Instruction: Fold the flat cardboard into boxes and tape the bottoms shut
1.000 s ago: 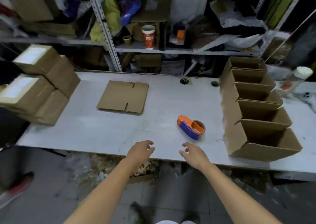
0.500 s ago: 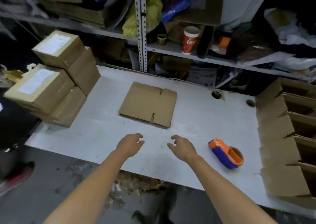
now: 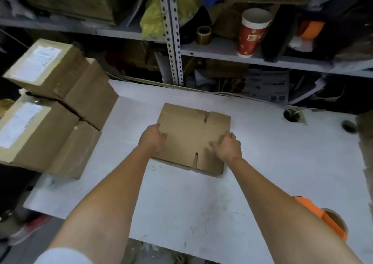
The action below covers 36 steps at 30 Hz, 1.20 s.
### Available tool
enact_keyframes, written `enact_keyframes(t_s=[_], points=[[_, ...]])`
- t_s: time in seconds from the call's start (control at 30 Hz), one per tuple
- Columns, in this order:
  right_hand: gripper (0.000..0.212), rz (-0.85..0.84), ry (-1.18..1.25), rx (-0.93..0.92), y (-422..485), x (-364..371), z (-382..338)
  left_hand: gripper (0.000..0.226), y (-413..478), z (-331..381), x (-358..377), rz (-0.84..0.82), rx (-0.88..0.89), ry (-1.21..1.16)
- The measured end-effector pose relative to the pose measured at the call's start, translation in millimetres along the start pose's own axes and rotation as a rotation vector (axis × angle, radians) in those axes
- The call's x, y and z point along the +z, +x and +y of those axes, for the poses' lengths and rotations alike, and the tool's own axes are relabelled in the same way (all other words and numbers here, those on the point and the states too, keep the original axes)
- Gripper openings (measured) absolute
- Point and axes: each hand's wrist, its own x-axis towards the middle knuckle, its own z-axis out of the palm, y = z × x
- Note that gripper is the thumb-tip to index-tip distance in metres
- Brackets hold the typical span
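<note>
A stack of flat brown cardboard [image 3: 187, 130] with slot cuts lies in the middle of the white table [image 3: 181, 203]. My left hand [image 3: 152, 137] grips its left edge, thumb on top. My right hand [image 3: 227, 145] rests on the right part of the cardboard with fingers curled at its right edge. An orange tape dispenser [image 3: 325, 217] lies on the table at the lower right, partly hidden behind my right forearm.
Sealed brown boxes with white labels [image 3: 46, 110] are stacked on the table's left end. Metal shelving behind holds a red paper cup [image 3: 252, 35], a tape roll [image 3: 203, 35] and clutter. Two cable holes [image 3: 291, 115] sit near the table's back right. A folded box edge [image 3: 365, 142] shows at far right.
Both hands have reached forward from the table's front edge onto the flat cardboard. The view has swung left and closer, so the row of folded boxes has left the frame.
</note>
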Motion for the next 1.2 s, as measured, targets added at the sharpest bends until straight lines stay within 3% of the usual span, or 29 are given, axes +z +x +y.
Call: enact_keyframes(t_s=[0.23,0.33,0.47,0.57,0.67,0.77,0.9,1.1,1.2], points=[[0.112,-0.057,0.150,0.181,29,29,-7,0.095,51,-9,27,-0.125,-0.174,-0.040],[0.124,-0.054,0.287,0.215,22,29,-16,0.083,41,-6,29,-0.086,-0.130,-0.096],[0.124,0.042,0.419,0.157,-5,15,-29,0.059,16,5,7,-0.001,-0.048,-0.237],[0.115,0.100,0.624,0.074,-40,-4,-38,0.067,-12,15,-14,-0.001,0.006,-0.416],[0.100,0.030,0.765,-0.044,-73,-25,-46,0.075,-39,25,-28,-0.029,0.085,-0.583],[0.099,-0.055,0.729,-0.192,-112,-51,-40,0.094,-68,27,-34,-0.119,0.120,-0.705],[0.118,-0.131,0.613,-0.268,-161,-73,-5,0.105,-111,28,-36,-0.227,0.178,-0.822],[0.131,-0.037,0.515,-0.327,-208,-61,55,0.111,-173,27,-13,-0.257,0.397,-0.603],[0.134,-0.019,0.492,-0.340,-222,-56,83,0.109,-203,23,5,-0.222,0.386,-0.542]])
